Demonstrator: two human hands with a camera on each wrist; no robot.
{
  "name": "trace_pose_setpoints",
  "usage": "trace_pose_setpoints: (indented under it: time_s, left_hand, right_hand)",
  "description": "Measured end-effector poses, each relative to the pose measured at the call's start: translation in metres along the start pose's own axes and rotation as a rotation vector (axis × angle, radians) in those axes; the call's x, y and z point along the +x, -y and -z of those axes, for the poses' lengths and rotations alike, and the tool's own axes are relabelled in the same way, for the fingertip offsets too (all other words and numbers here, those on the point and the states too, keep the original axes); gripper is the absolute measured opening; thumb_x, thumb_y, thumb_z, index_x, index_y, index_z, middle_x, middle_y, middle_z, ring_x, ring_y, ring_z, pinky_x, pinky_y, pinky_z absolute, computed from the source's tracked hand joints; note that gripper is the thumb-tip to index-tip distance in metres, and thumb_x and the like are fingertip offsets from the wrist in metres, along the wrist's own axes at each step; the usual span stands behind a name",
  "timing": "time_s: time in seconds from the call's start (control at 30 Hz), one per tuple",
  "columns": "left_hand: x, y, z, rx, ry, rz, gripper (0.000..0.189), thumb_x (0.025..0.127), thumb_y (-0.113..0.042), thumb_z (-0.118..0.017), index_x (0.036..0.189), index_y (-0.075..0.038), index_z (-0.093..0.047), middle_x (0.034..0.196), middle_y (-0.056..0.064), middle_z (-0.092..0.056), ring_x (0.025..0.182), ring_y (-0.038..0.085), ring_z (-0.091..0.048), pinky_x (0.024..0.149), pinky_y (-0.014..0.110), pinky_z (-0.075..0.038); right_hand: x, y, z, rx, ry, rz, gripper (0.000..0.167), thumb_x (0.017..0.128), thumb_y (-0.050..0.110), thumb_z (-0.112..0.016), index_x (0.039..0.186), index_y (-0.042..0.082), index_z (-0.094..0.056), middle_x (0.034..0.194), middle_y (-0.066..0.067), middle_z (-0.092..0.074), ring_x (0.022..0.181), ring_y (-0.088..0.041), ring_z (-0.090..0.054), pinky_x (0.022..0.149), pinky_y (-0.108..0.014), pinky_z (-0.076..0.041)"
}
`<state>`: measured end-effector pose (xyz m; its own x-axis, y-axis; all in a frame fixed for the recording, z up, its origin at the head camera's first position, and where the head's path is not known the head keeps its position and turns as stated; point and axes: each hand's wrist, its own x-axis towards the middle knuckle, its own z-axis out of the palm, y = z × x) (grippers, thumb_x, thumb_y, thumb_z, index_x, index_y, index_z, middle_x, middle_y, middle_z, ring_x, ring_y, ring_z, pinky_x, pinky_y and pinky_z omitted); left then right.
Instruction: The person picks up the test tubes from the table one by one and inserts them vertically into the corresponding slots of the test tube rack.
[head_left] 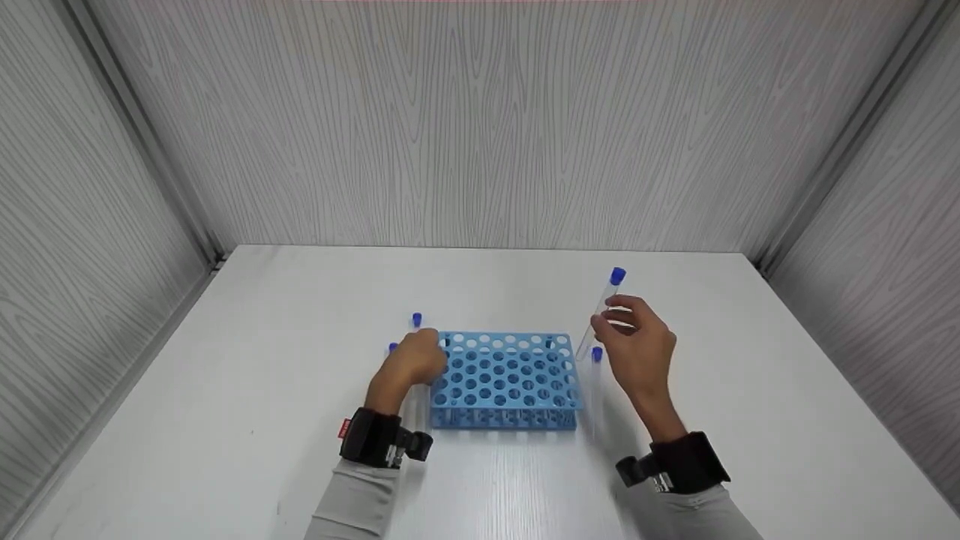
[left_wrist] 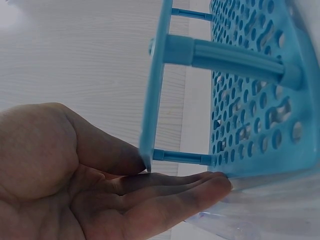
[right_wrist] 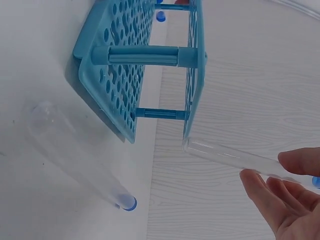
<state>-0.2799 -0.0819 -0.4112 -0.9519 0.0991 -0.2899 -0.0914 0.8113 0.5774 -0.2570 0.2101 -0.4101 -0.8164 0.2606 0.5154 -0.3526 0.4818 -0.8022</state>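
Observation:
A blue test tube rack [head_left: 504,375], its top full of round holes, stands in the middle of the white table. My left hand [head_left: 414,355] grips the rack's left end, with the thumb [left_wrist: 112,155] at the edge of the top plate and the fingers stretched along the side. Between thumb and fingers, my right hand [head_left: 637,341] pinches a clear test tube [right_wrist: 225,155] with a blue cap [head_left: 617,275]. That tube leans, cap up, its rounded bottom right by the rack's back right corner. Nothing shows inside the glass.
Another blue-capped test tube [head_left: 597,390] lies on the table just right of the rack. Left of it, partly behind my left hand, are more tubes with blue caps [head_left: 417,319]. Wood-grain panels [head_left: 480,127] close in the table's back and sides.

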Motion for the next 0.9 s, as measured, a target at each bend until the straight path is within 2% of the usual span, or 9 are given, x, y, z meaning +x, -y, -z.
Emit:
trace_pose_setpoints:
  time_s: [0.27, 0.47, 0.6, 0.8, 0.9]
  left_hand:
    - [0.0003, -0.0007, 0.0006, -0.002, 0.009, 0.021, 0.045, 0.101, -0.007, -0.046, 0.144, 0.007, -0.047, 0.124, 0.020, -0.061, 0.094, 0.027, -0.059, 0.067, 0.029, -0.045]
    - [0.0003, -0.0005, 0.0004, -0.001, 0.006, 0.018, 0.045, 0.100, -0.006, -0.047, 0.143, 0.007, -0.047, 0.125, 0.021, -0.061, 0.098, 0.028, -0.060, 0.071, 0.031, -0.046]
    - [0.0000, -0.0011, 0.0006, 0.000, 0.005, 0.020, 0.044, 0.101, -0.007, -0.046, 0.143, 0.007, -0.048, 0.122, 0.020, -0.062, 0.096, 0.027, -0.059, 0.069, 0.031, -0.045]
    - [-0.0003, 0.0001, 0.0010, 0.009, 0.005, 0.003, 0.043, 0.099, -0.004, -0.046, 0.139, 0.009, -0.050, 0.112, 0.019, -0.062, 0.081, 0.022, -0.056, 0.061, 0.027, -0.042]
    - [-0.0004, -0.0004, 0.0013, 0.010, 0.007, 0.005, 0.043, 0.099, -0.005, -0.046, 0.140, 0.009, -0.050, 0.116, 0.019, -0.062, 0.084, 0.023, -0.057, 0.061, 0.027, -0.042]
  right_hand:
    - [-0.0010, 0.0023, -0.0010, 0.020, 0.002, -0.001, 0.027, 0.088, 0.006, -0.076, 0.113, 0.001, -0.070, 0.103, -0.014, -0.076, 0.093, -0.029, -0.076, 0.069, -0.014, -0.056]
    - [-0.0034, 0.0056, -0.0009, 0.036, 0.003, -0.010, 0.025, 0.088, 0.007, -0.076, 0.112, 0.003, -0.070, 0.102, -0.013, -0.076, 0.094, -0.028, -0.076, 0.071, -0.014, -0.056]
    - [-0.0045, 0.0057, -0.0023, 0.037, 0.016, -0.014, 0.025, 0.089, 0.008, -0.076, 0.113, 0.004, -0.070, 0.104, -0.012, -0.076, 0.095, -0.027, -0.076, 0.073, -0.016, -0.057]
    - [-0.0053, 0.0059, -0.0043, 0.064, 0.032, -0.009, 0.025, 0.089, 0.007, -0.075, 0.113, 0.001, -0.070, 0.103, -0.013, -0.075, 0.095, -0.028, -0.075, 0.074, -0.016, -0.057]
    - [-0.0056, 0.0057, -0.0048, 0.058, 0.035, -0.008, 0.025, 0.089, 0.007, -0.075, 0.113, 0.002, -0.070, 0.103, -0.012, -0.075, 0.096, -0.027, -0.075, 0.075, -0.016, -0.056]
